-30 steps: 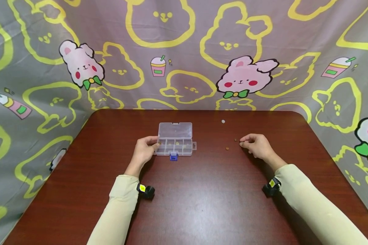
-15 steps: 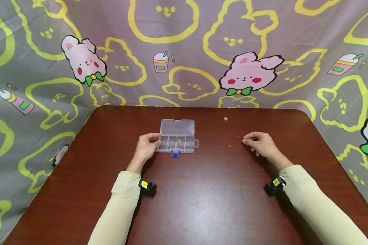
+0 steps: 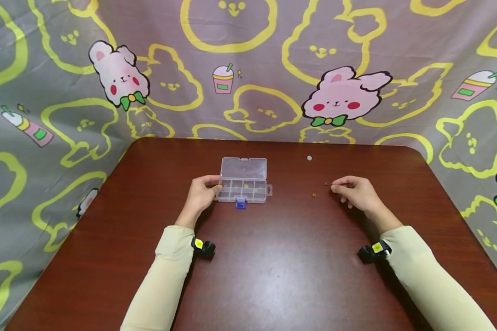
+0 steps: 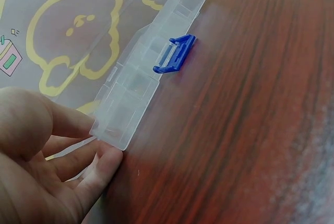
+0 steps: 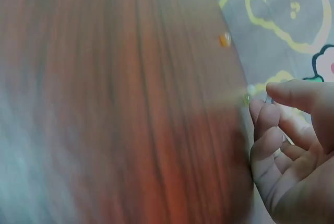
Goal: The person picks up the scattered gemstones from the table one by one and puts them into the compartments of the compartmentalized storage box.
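My left hand (image 3: 200, 195) grips the left end of a clear plastic compartment box (image 3: 243, 168), its lid raised at the back. Small yellowish pieces lie in some of its compartments. In the left wrist view, thumb and fingers hold the box's near corner, and its blue latch (image 4: 178, 54) hangs at the front. My right hand (image 3: 359, 196) is low over the table at the right, thumb and forefinger together. Between them, in the right wrist view, shows a tiny clear bluish piece (image 5: 269, 99). Just beyond the fingertips lies a small greenish bead (image 3: 325, 183).
An orange-brown bead (image 3: 313, 195) lies left of my right hand, and a white bead (image 3: 309, 158) is farther back. The brown wooden table (image 3: 265, 262) ends at a patterned cloth (image 3: 257, 59) hanging behind it.
The head view has tilted, so everything sits slightly lower-left to upper-right in frame. My right fingertips have drawn a little away from the greenish bead; my left hand stays on the box.
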`<action>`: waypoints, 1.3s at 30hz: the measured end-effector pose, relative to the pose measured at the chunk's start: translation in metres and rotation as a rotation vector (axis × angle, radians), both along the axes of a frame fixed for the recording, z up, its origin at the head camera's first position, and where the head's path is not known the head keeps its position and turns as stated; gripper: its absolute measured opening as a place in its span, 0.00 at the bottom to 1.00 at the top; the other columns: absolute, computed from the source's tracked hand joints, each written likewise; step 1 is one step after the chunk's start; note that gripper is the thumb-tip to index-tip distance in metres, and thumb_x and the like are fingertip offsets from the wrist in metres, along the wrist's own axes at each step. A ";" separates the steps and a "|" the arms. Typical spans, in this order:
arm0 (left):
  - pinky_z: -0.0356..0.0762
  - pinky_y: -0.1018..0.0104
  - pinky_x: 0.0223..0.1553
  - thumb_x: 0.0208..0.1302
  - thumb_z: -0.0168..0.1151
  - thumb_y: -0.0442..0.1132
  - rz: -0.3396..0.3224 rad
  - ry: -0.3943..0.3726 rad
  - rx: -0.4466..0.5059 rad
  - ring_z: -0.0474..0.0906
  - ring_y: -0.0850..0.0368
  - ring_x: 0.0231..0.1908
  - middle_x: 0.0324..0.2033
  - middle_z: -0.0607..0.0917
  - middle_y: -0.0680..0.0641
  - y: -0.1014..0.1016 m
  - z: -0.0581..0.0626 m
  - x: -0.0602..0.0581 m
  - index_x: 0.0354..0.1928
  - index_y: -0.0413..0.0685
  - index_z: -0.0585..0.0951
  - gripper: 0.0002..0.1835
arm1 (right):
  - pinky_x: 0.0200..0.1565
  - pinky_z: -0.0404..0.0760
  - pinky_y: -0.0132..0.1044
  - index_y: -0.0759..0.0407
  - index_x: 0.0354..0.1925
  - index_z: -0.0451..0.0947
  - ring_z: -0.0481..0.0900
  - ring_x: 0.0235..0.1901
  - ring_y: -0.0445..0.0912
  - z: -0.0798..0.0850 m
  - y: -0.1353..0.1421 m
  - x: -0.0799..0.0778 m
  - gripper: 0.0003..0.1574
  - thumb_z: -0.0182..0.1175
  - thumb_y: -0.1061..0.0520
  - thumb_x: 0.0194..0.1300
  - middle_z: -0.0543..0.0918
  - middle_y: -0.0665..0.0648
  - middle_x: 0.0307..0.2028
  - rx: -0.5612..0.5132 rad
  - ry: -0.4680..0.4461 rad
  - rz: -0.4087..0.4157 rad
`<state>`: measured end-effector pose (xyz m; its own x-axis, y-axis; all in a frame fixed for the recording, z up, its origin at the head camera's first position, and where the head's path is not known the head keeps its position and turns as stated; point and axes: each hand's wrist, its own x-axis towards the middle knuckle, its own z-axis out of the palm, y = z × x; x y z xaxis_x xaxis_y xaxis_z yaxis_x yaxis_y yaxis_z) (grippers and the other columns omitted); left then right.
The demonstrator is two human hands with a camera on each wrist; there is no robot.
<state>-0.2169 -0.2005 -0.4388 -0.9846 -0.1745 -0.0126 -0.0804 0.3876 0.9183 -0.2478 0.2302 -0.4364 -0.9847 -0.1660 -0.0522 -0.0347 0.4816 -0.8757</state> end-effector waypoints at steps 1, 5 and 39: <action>0.80 0.71 0.27 0.65 0.62 0.26 0.000 0.001 0.000 0.82 0.48 0.38 0.51 0.85 0.34 0.000 0.000 0.000 0.56 0.33 0.82 0.17 | 0.17 0.75 0.35 0.71 0.48 0.81 0.74 0.18 0.41 0.000 -0.002 0.000 0.18 0.66 0.56 0.68 0.84 0.54 0.25 -0.005 0.001 0.000; 0.79 0.72 0.26 0.65 0.62 0.26 -0.008 0.012 0.008 0.82 0.49 0.36 0.50 0.85 0.34 -0.001 0.000 0.000 0.56 0.32 0.82 0.17 | 0.17 0.73 0.34 0.70 0.48 0.81 0.72 0.17 0.41 -0.001 -0.013 0.000 0.17 0.66 0.57 0.67 0.83 0.54 0.23 -0.032 -0.002 0.010; 0.79 0.73 0.24 0.64 0.61 0.23 -0.010 0.035 0.054 0.80 0.54 0.30 0.49 0.85 0.31 0.001 0.001 0.000 0.55 0.29 0.82 0.17 | 0.13 0.68 0.31 0.67 0.41 0.84 0.72 0.15 0.46 0.005 -0.155 -0.001 0.09 0.68 0.63 0.62 0.83 0.67 0.26 -0.169 0.001 0.227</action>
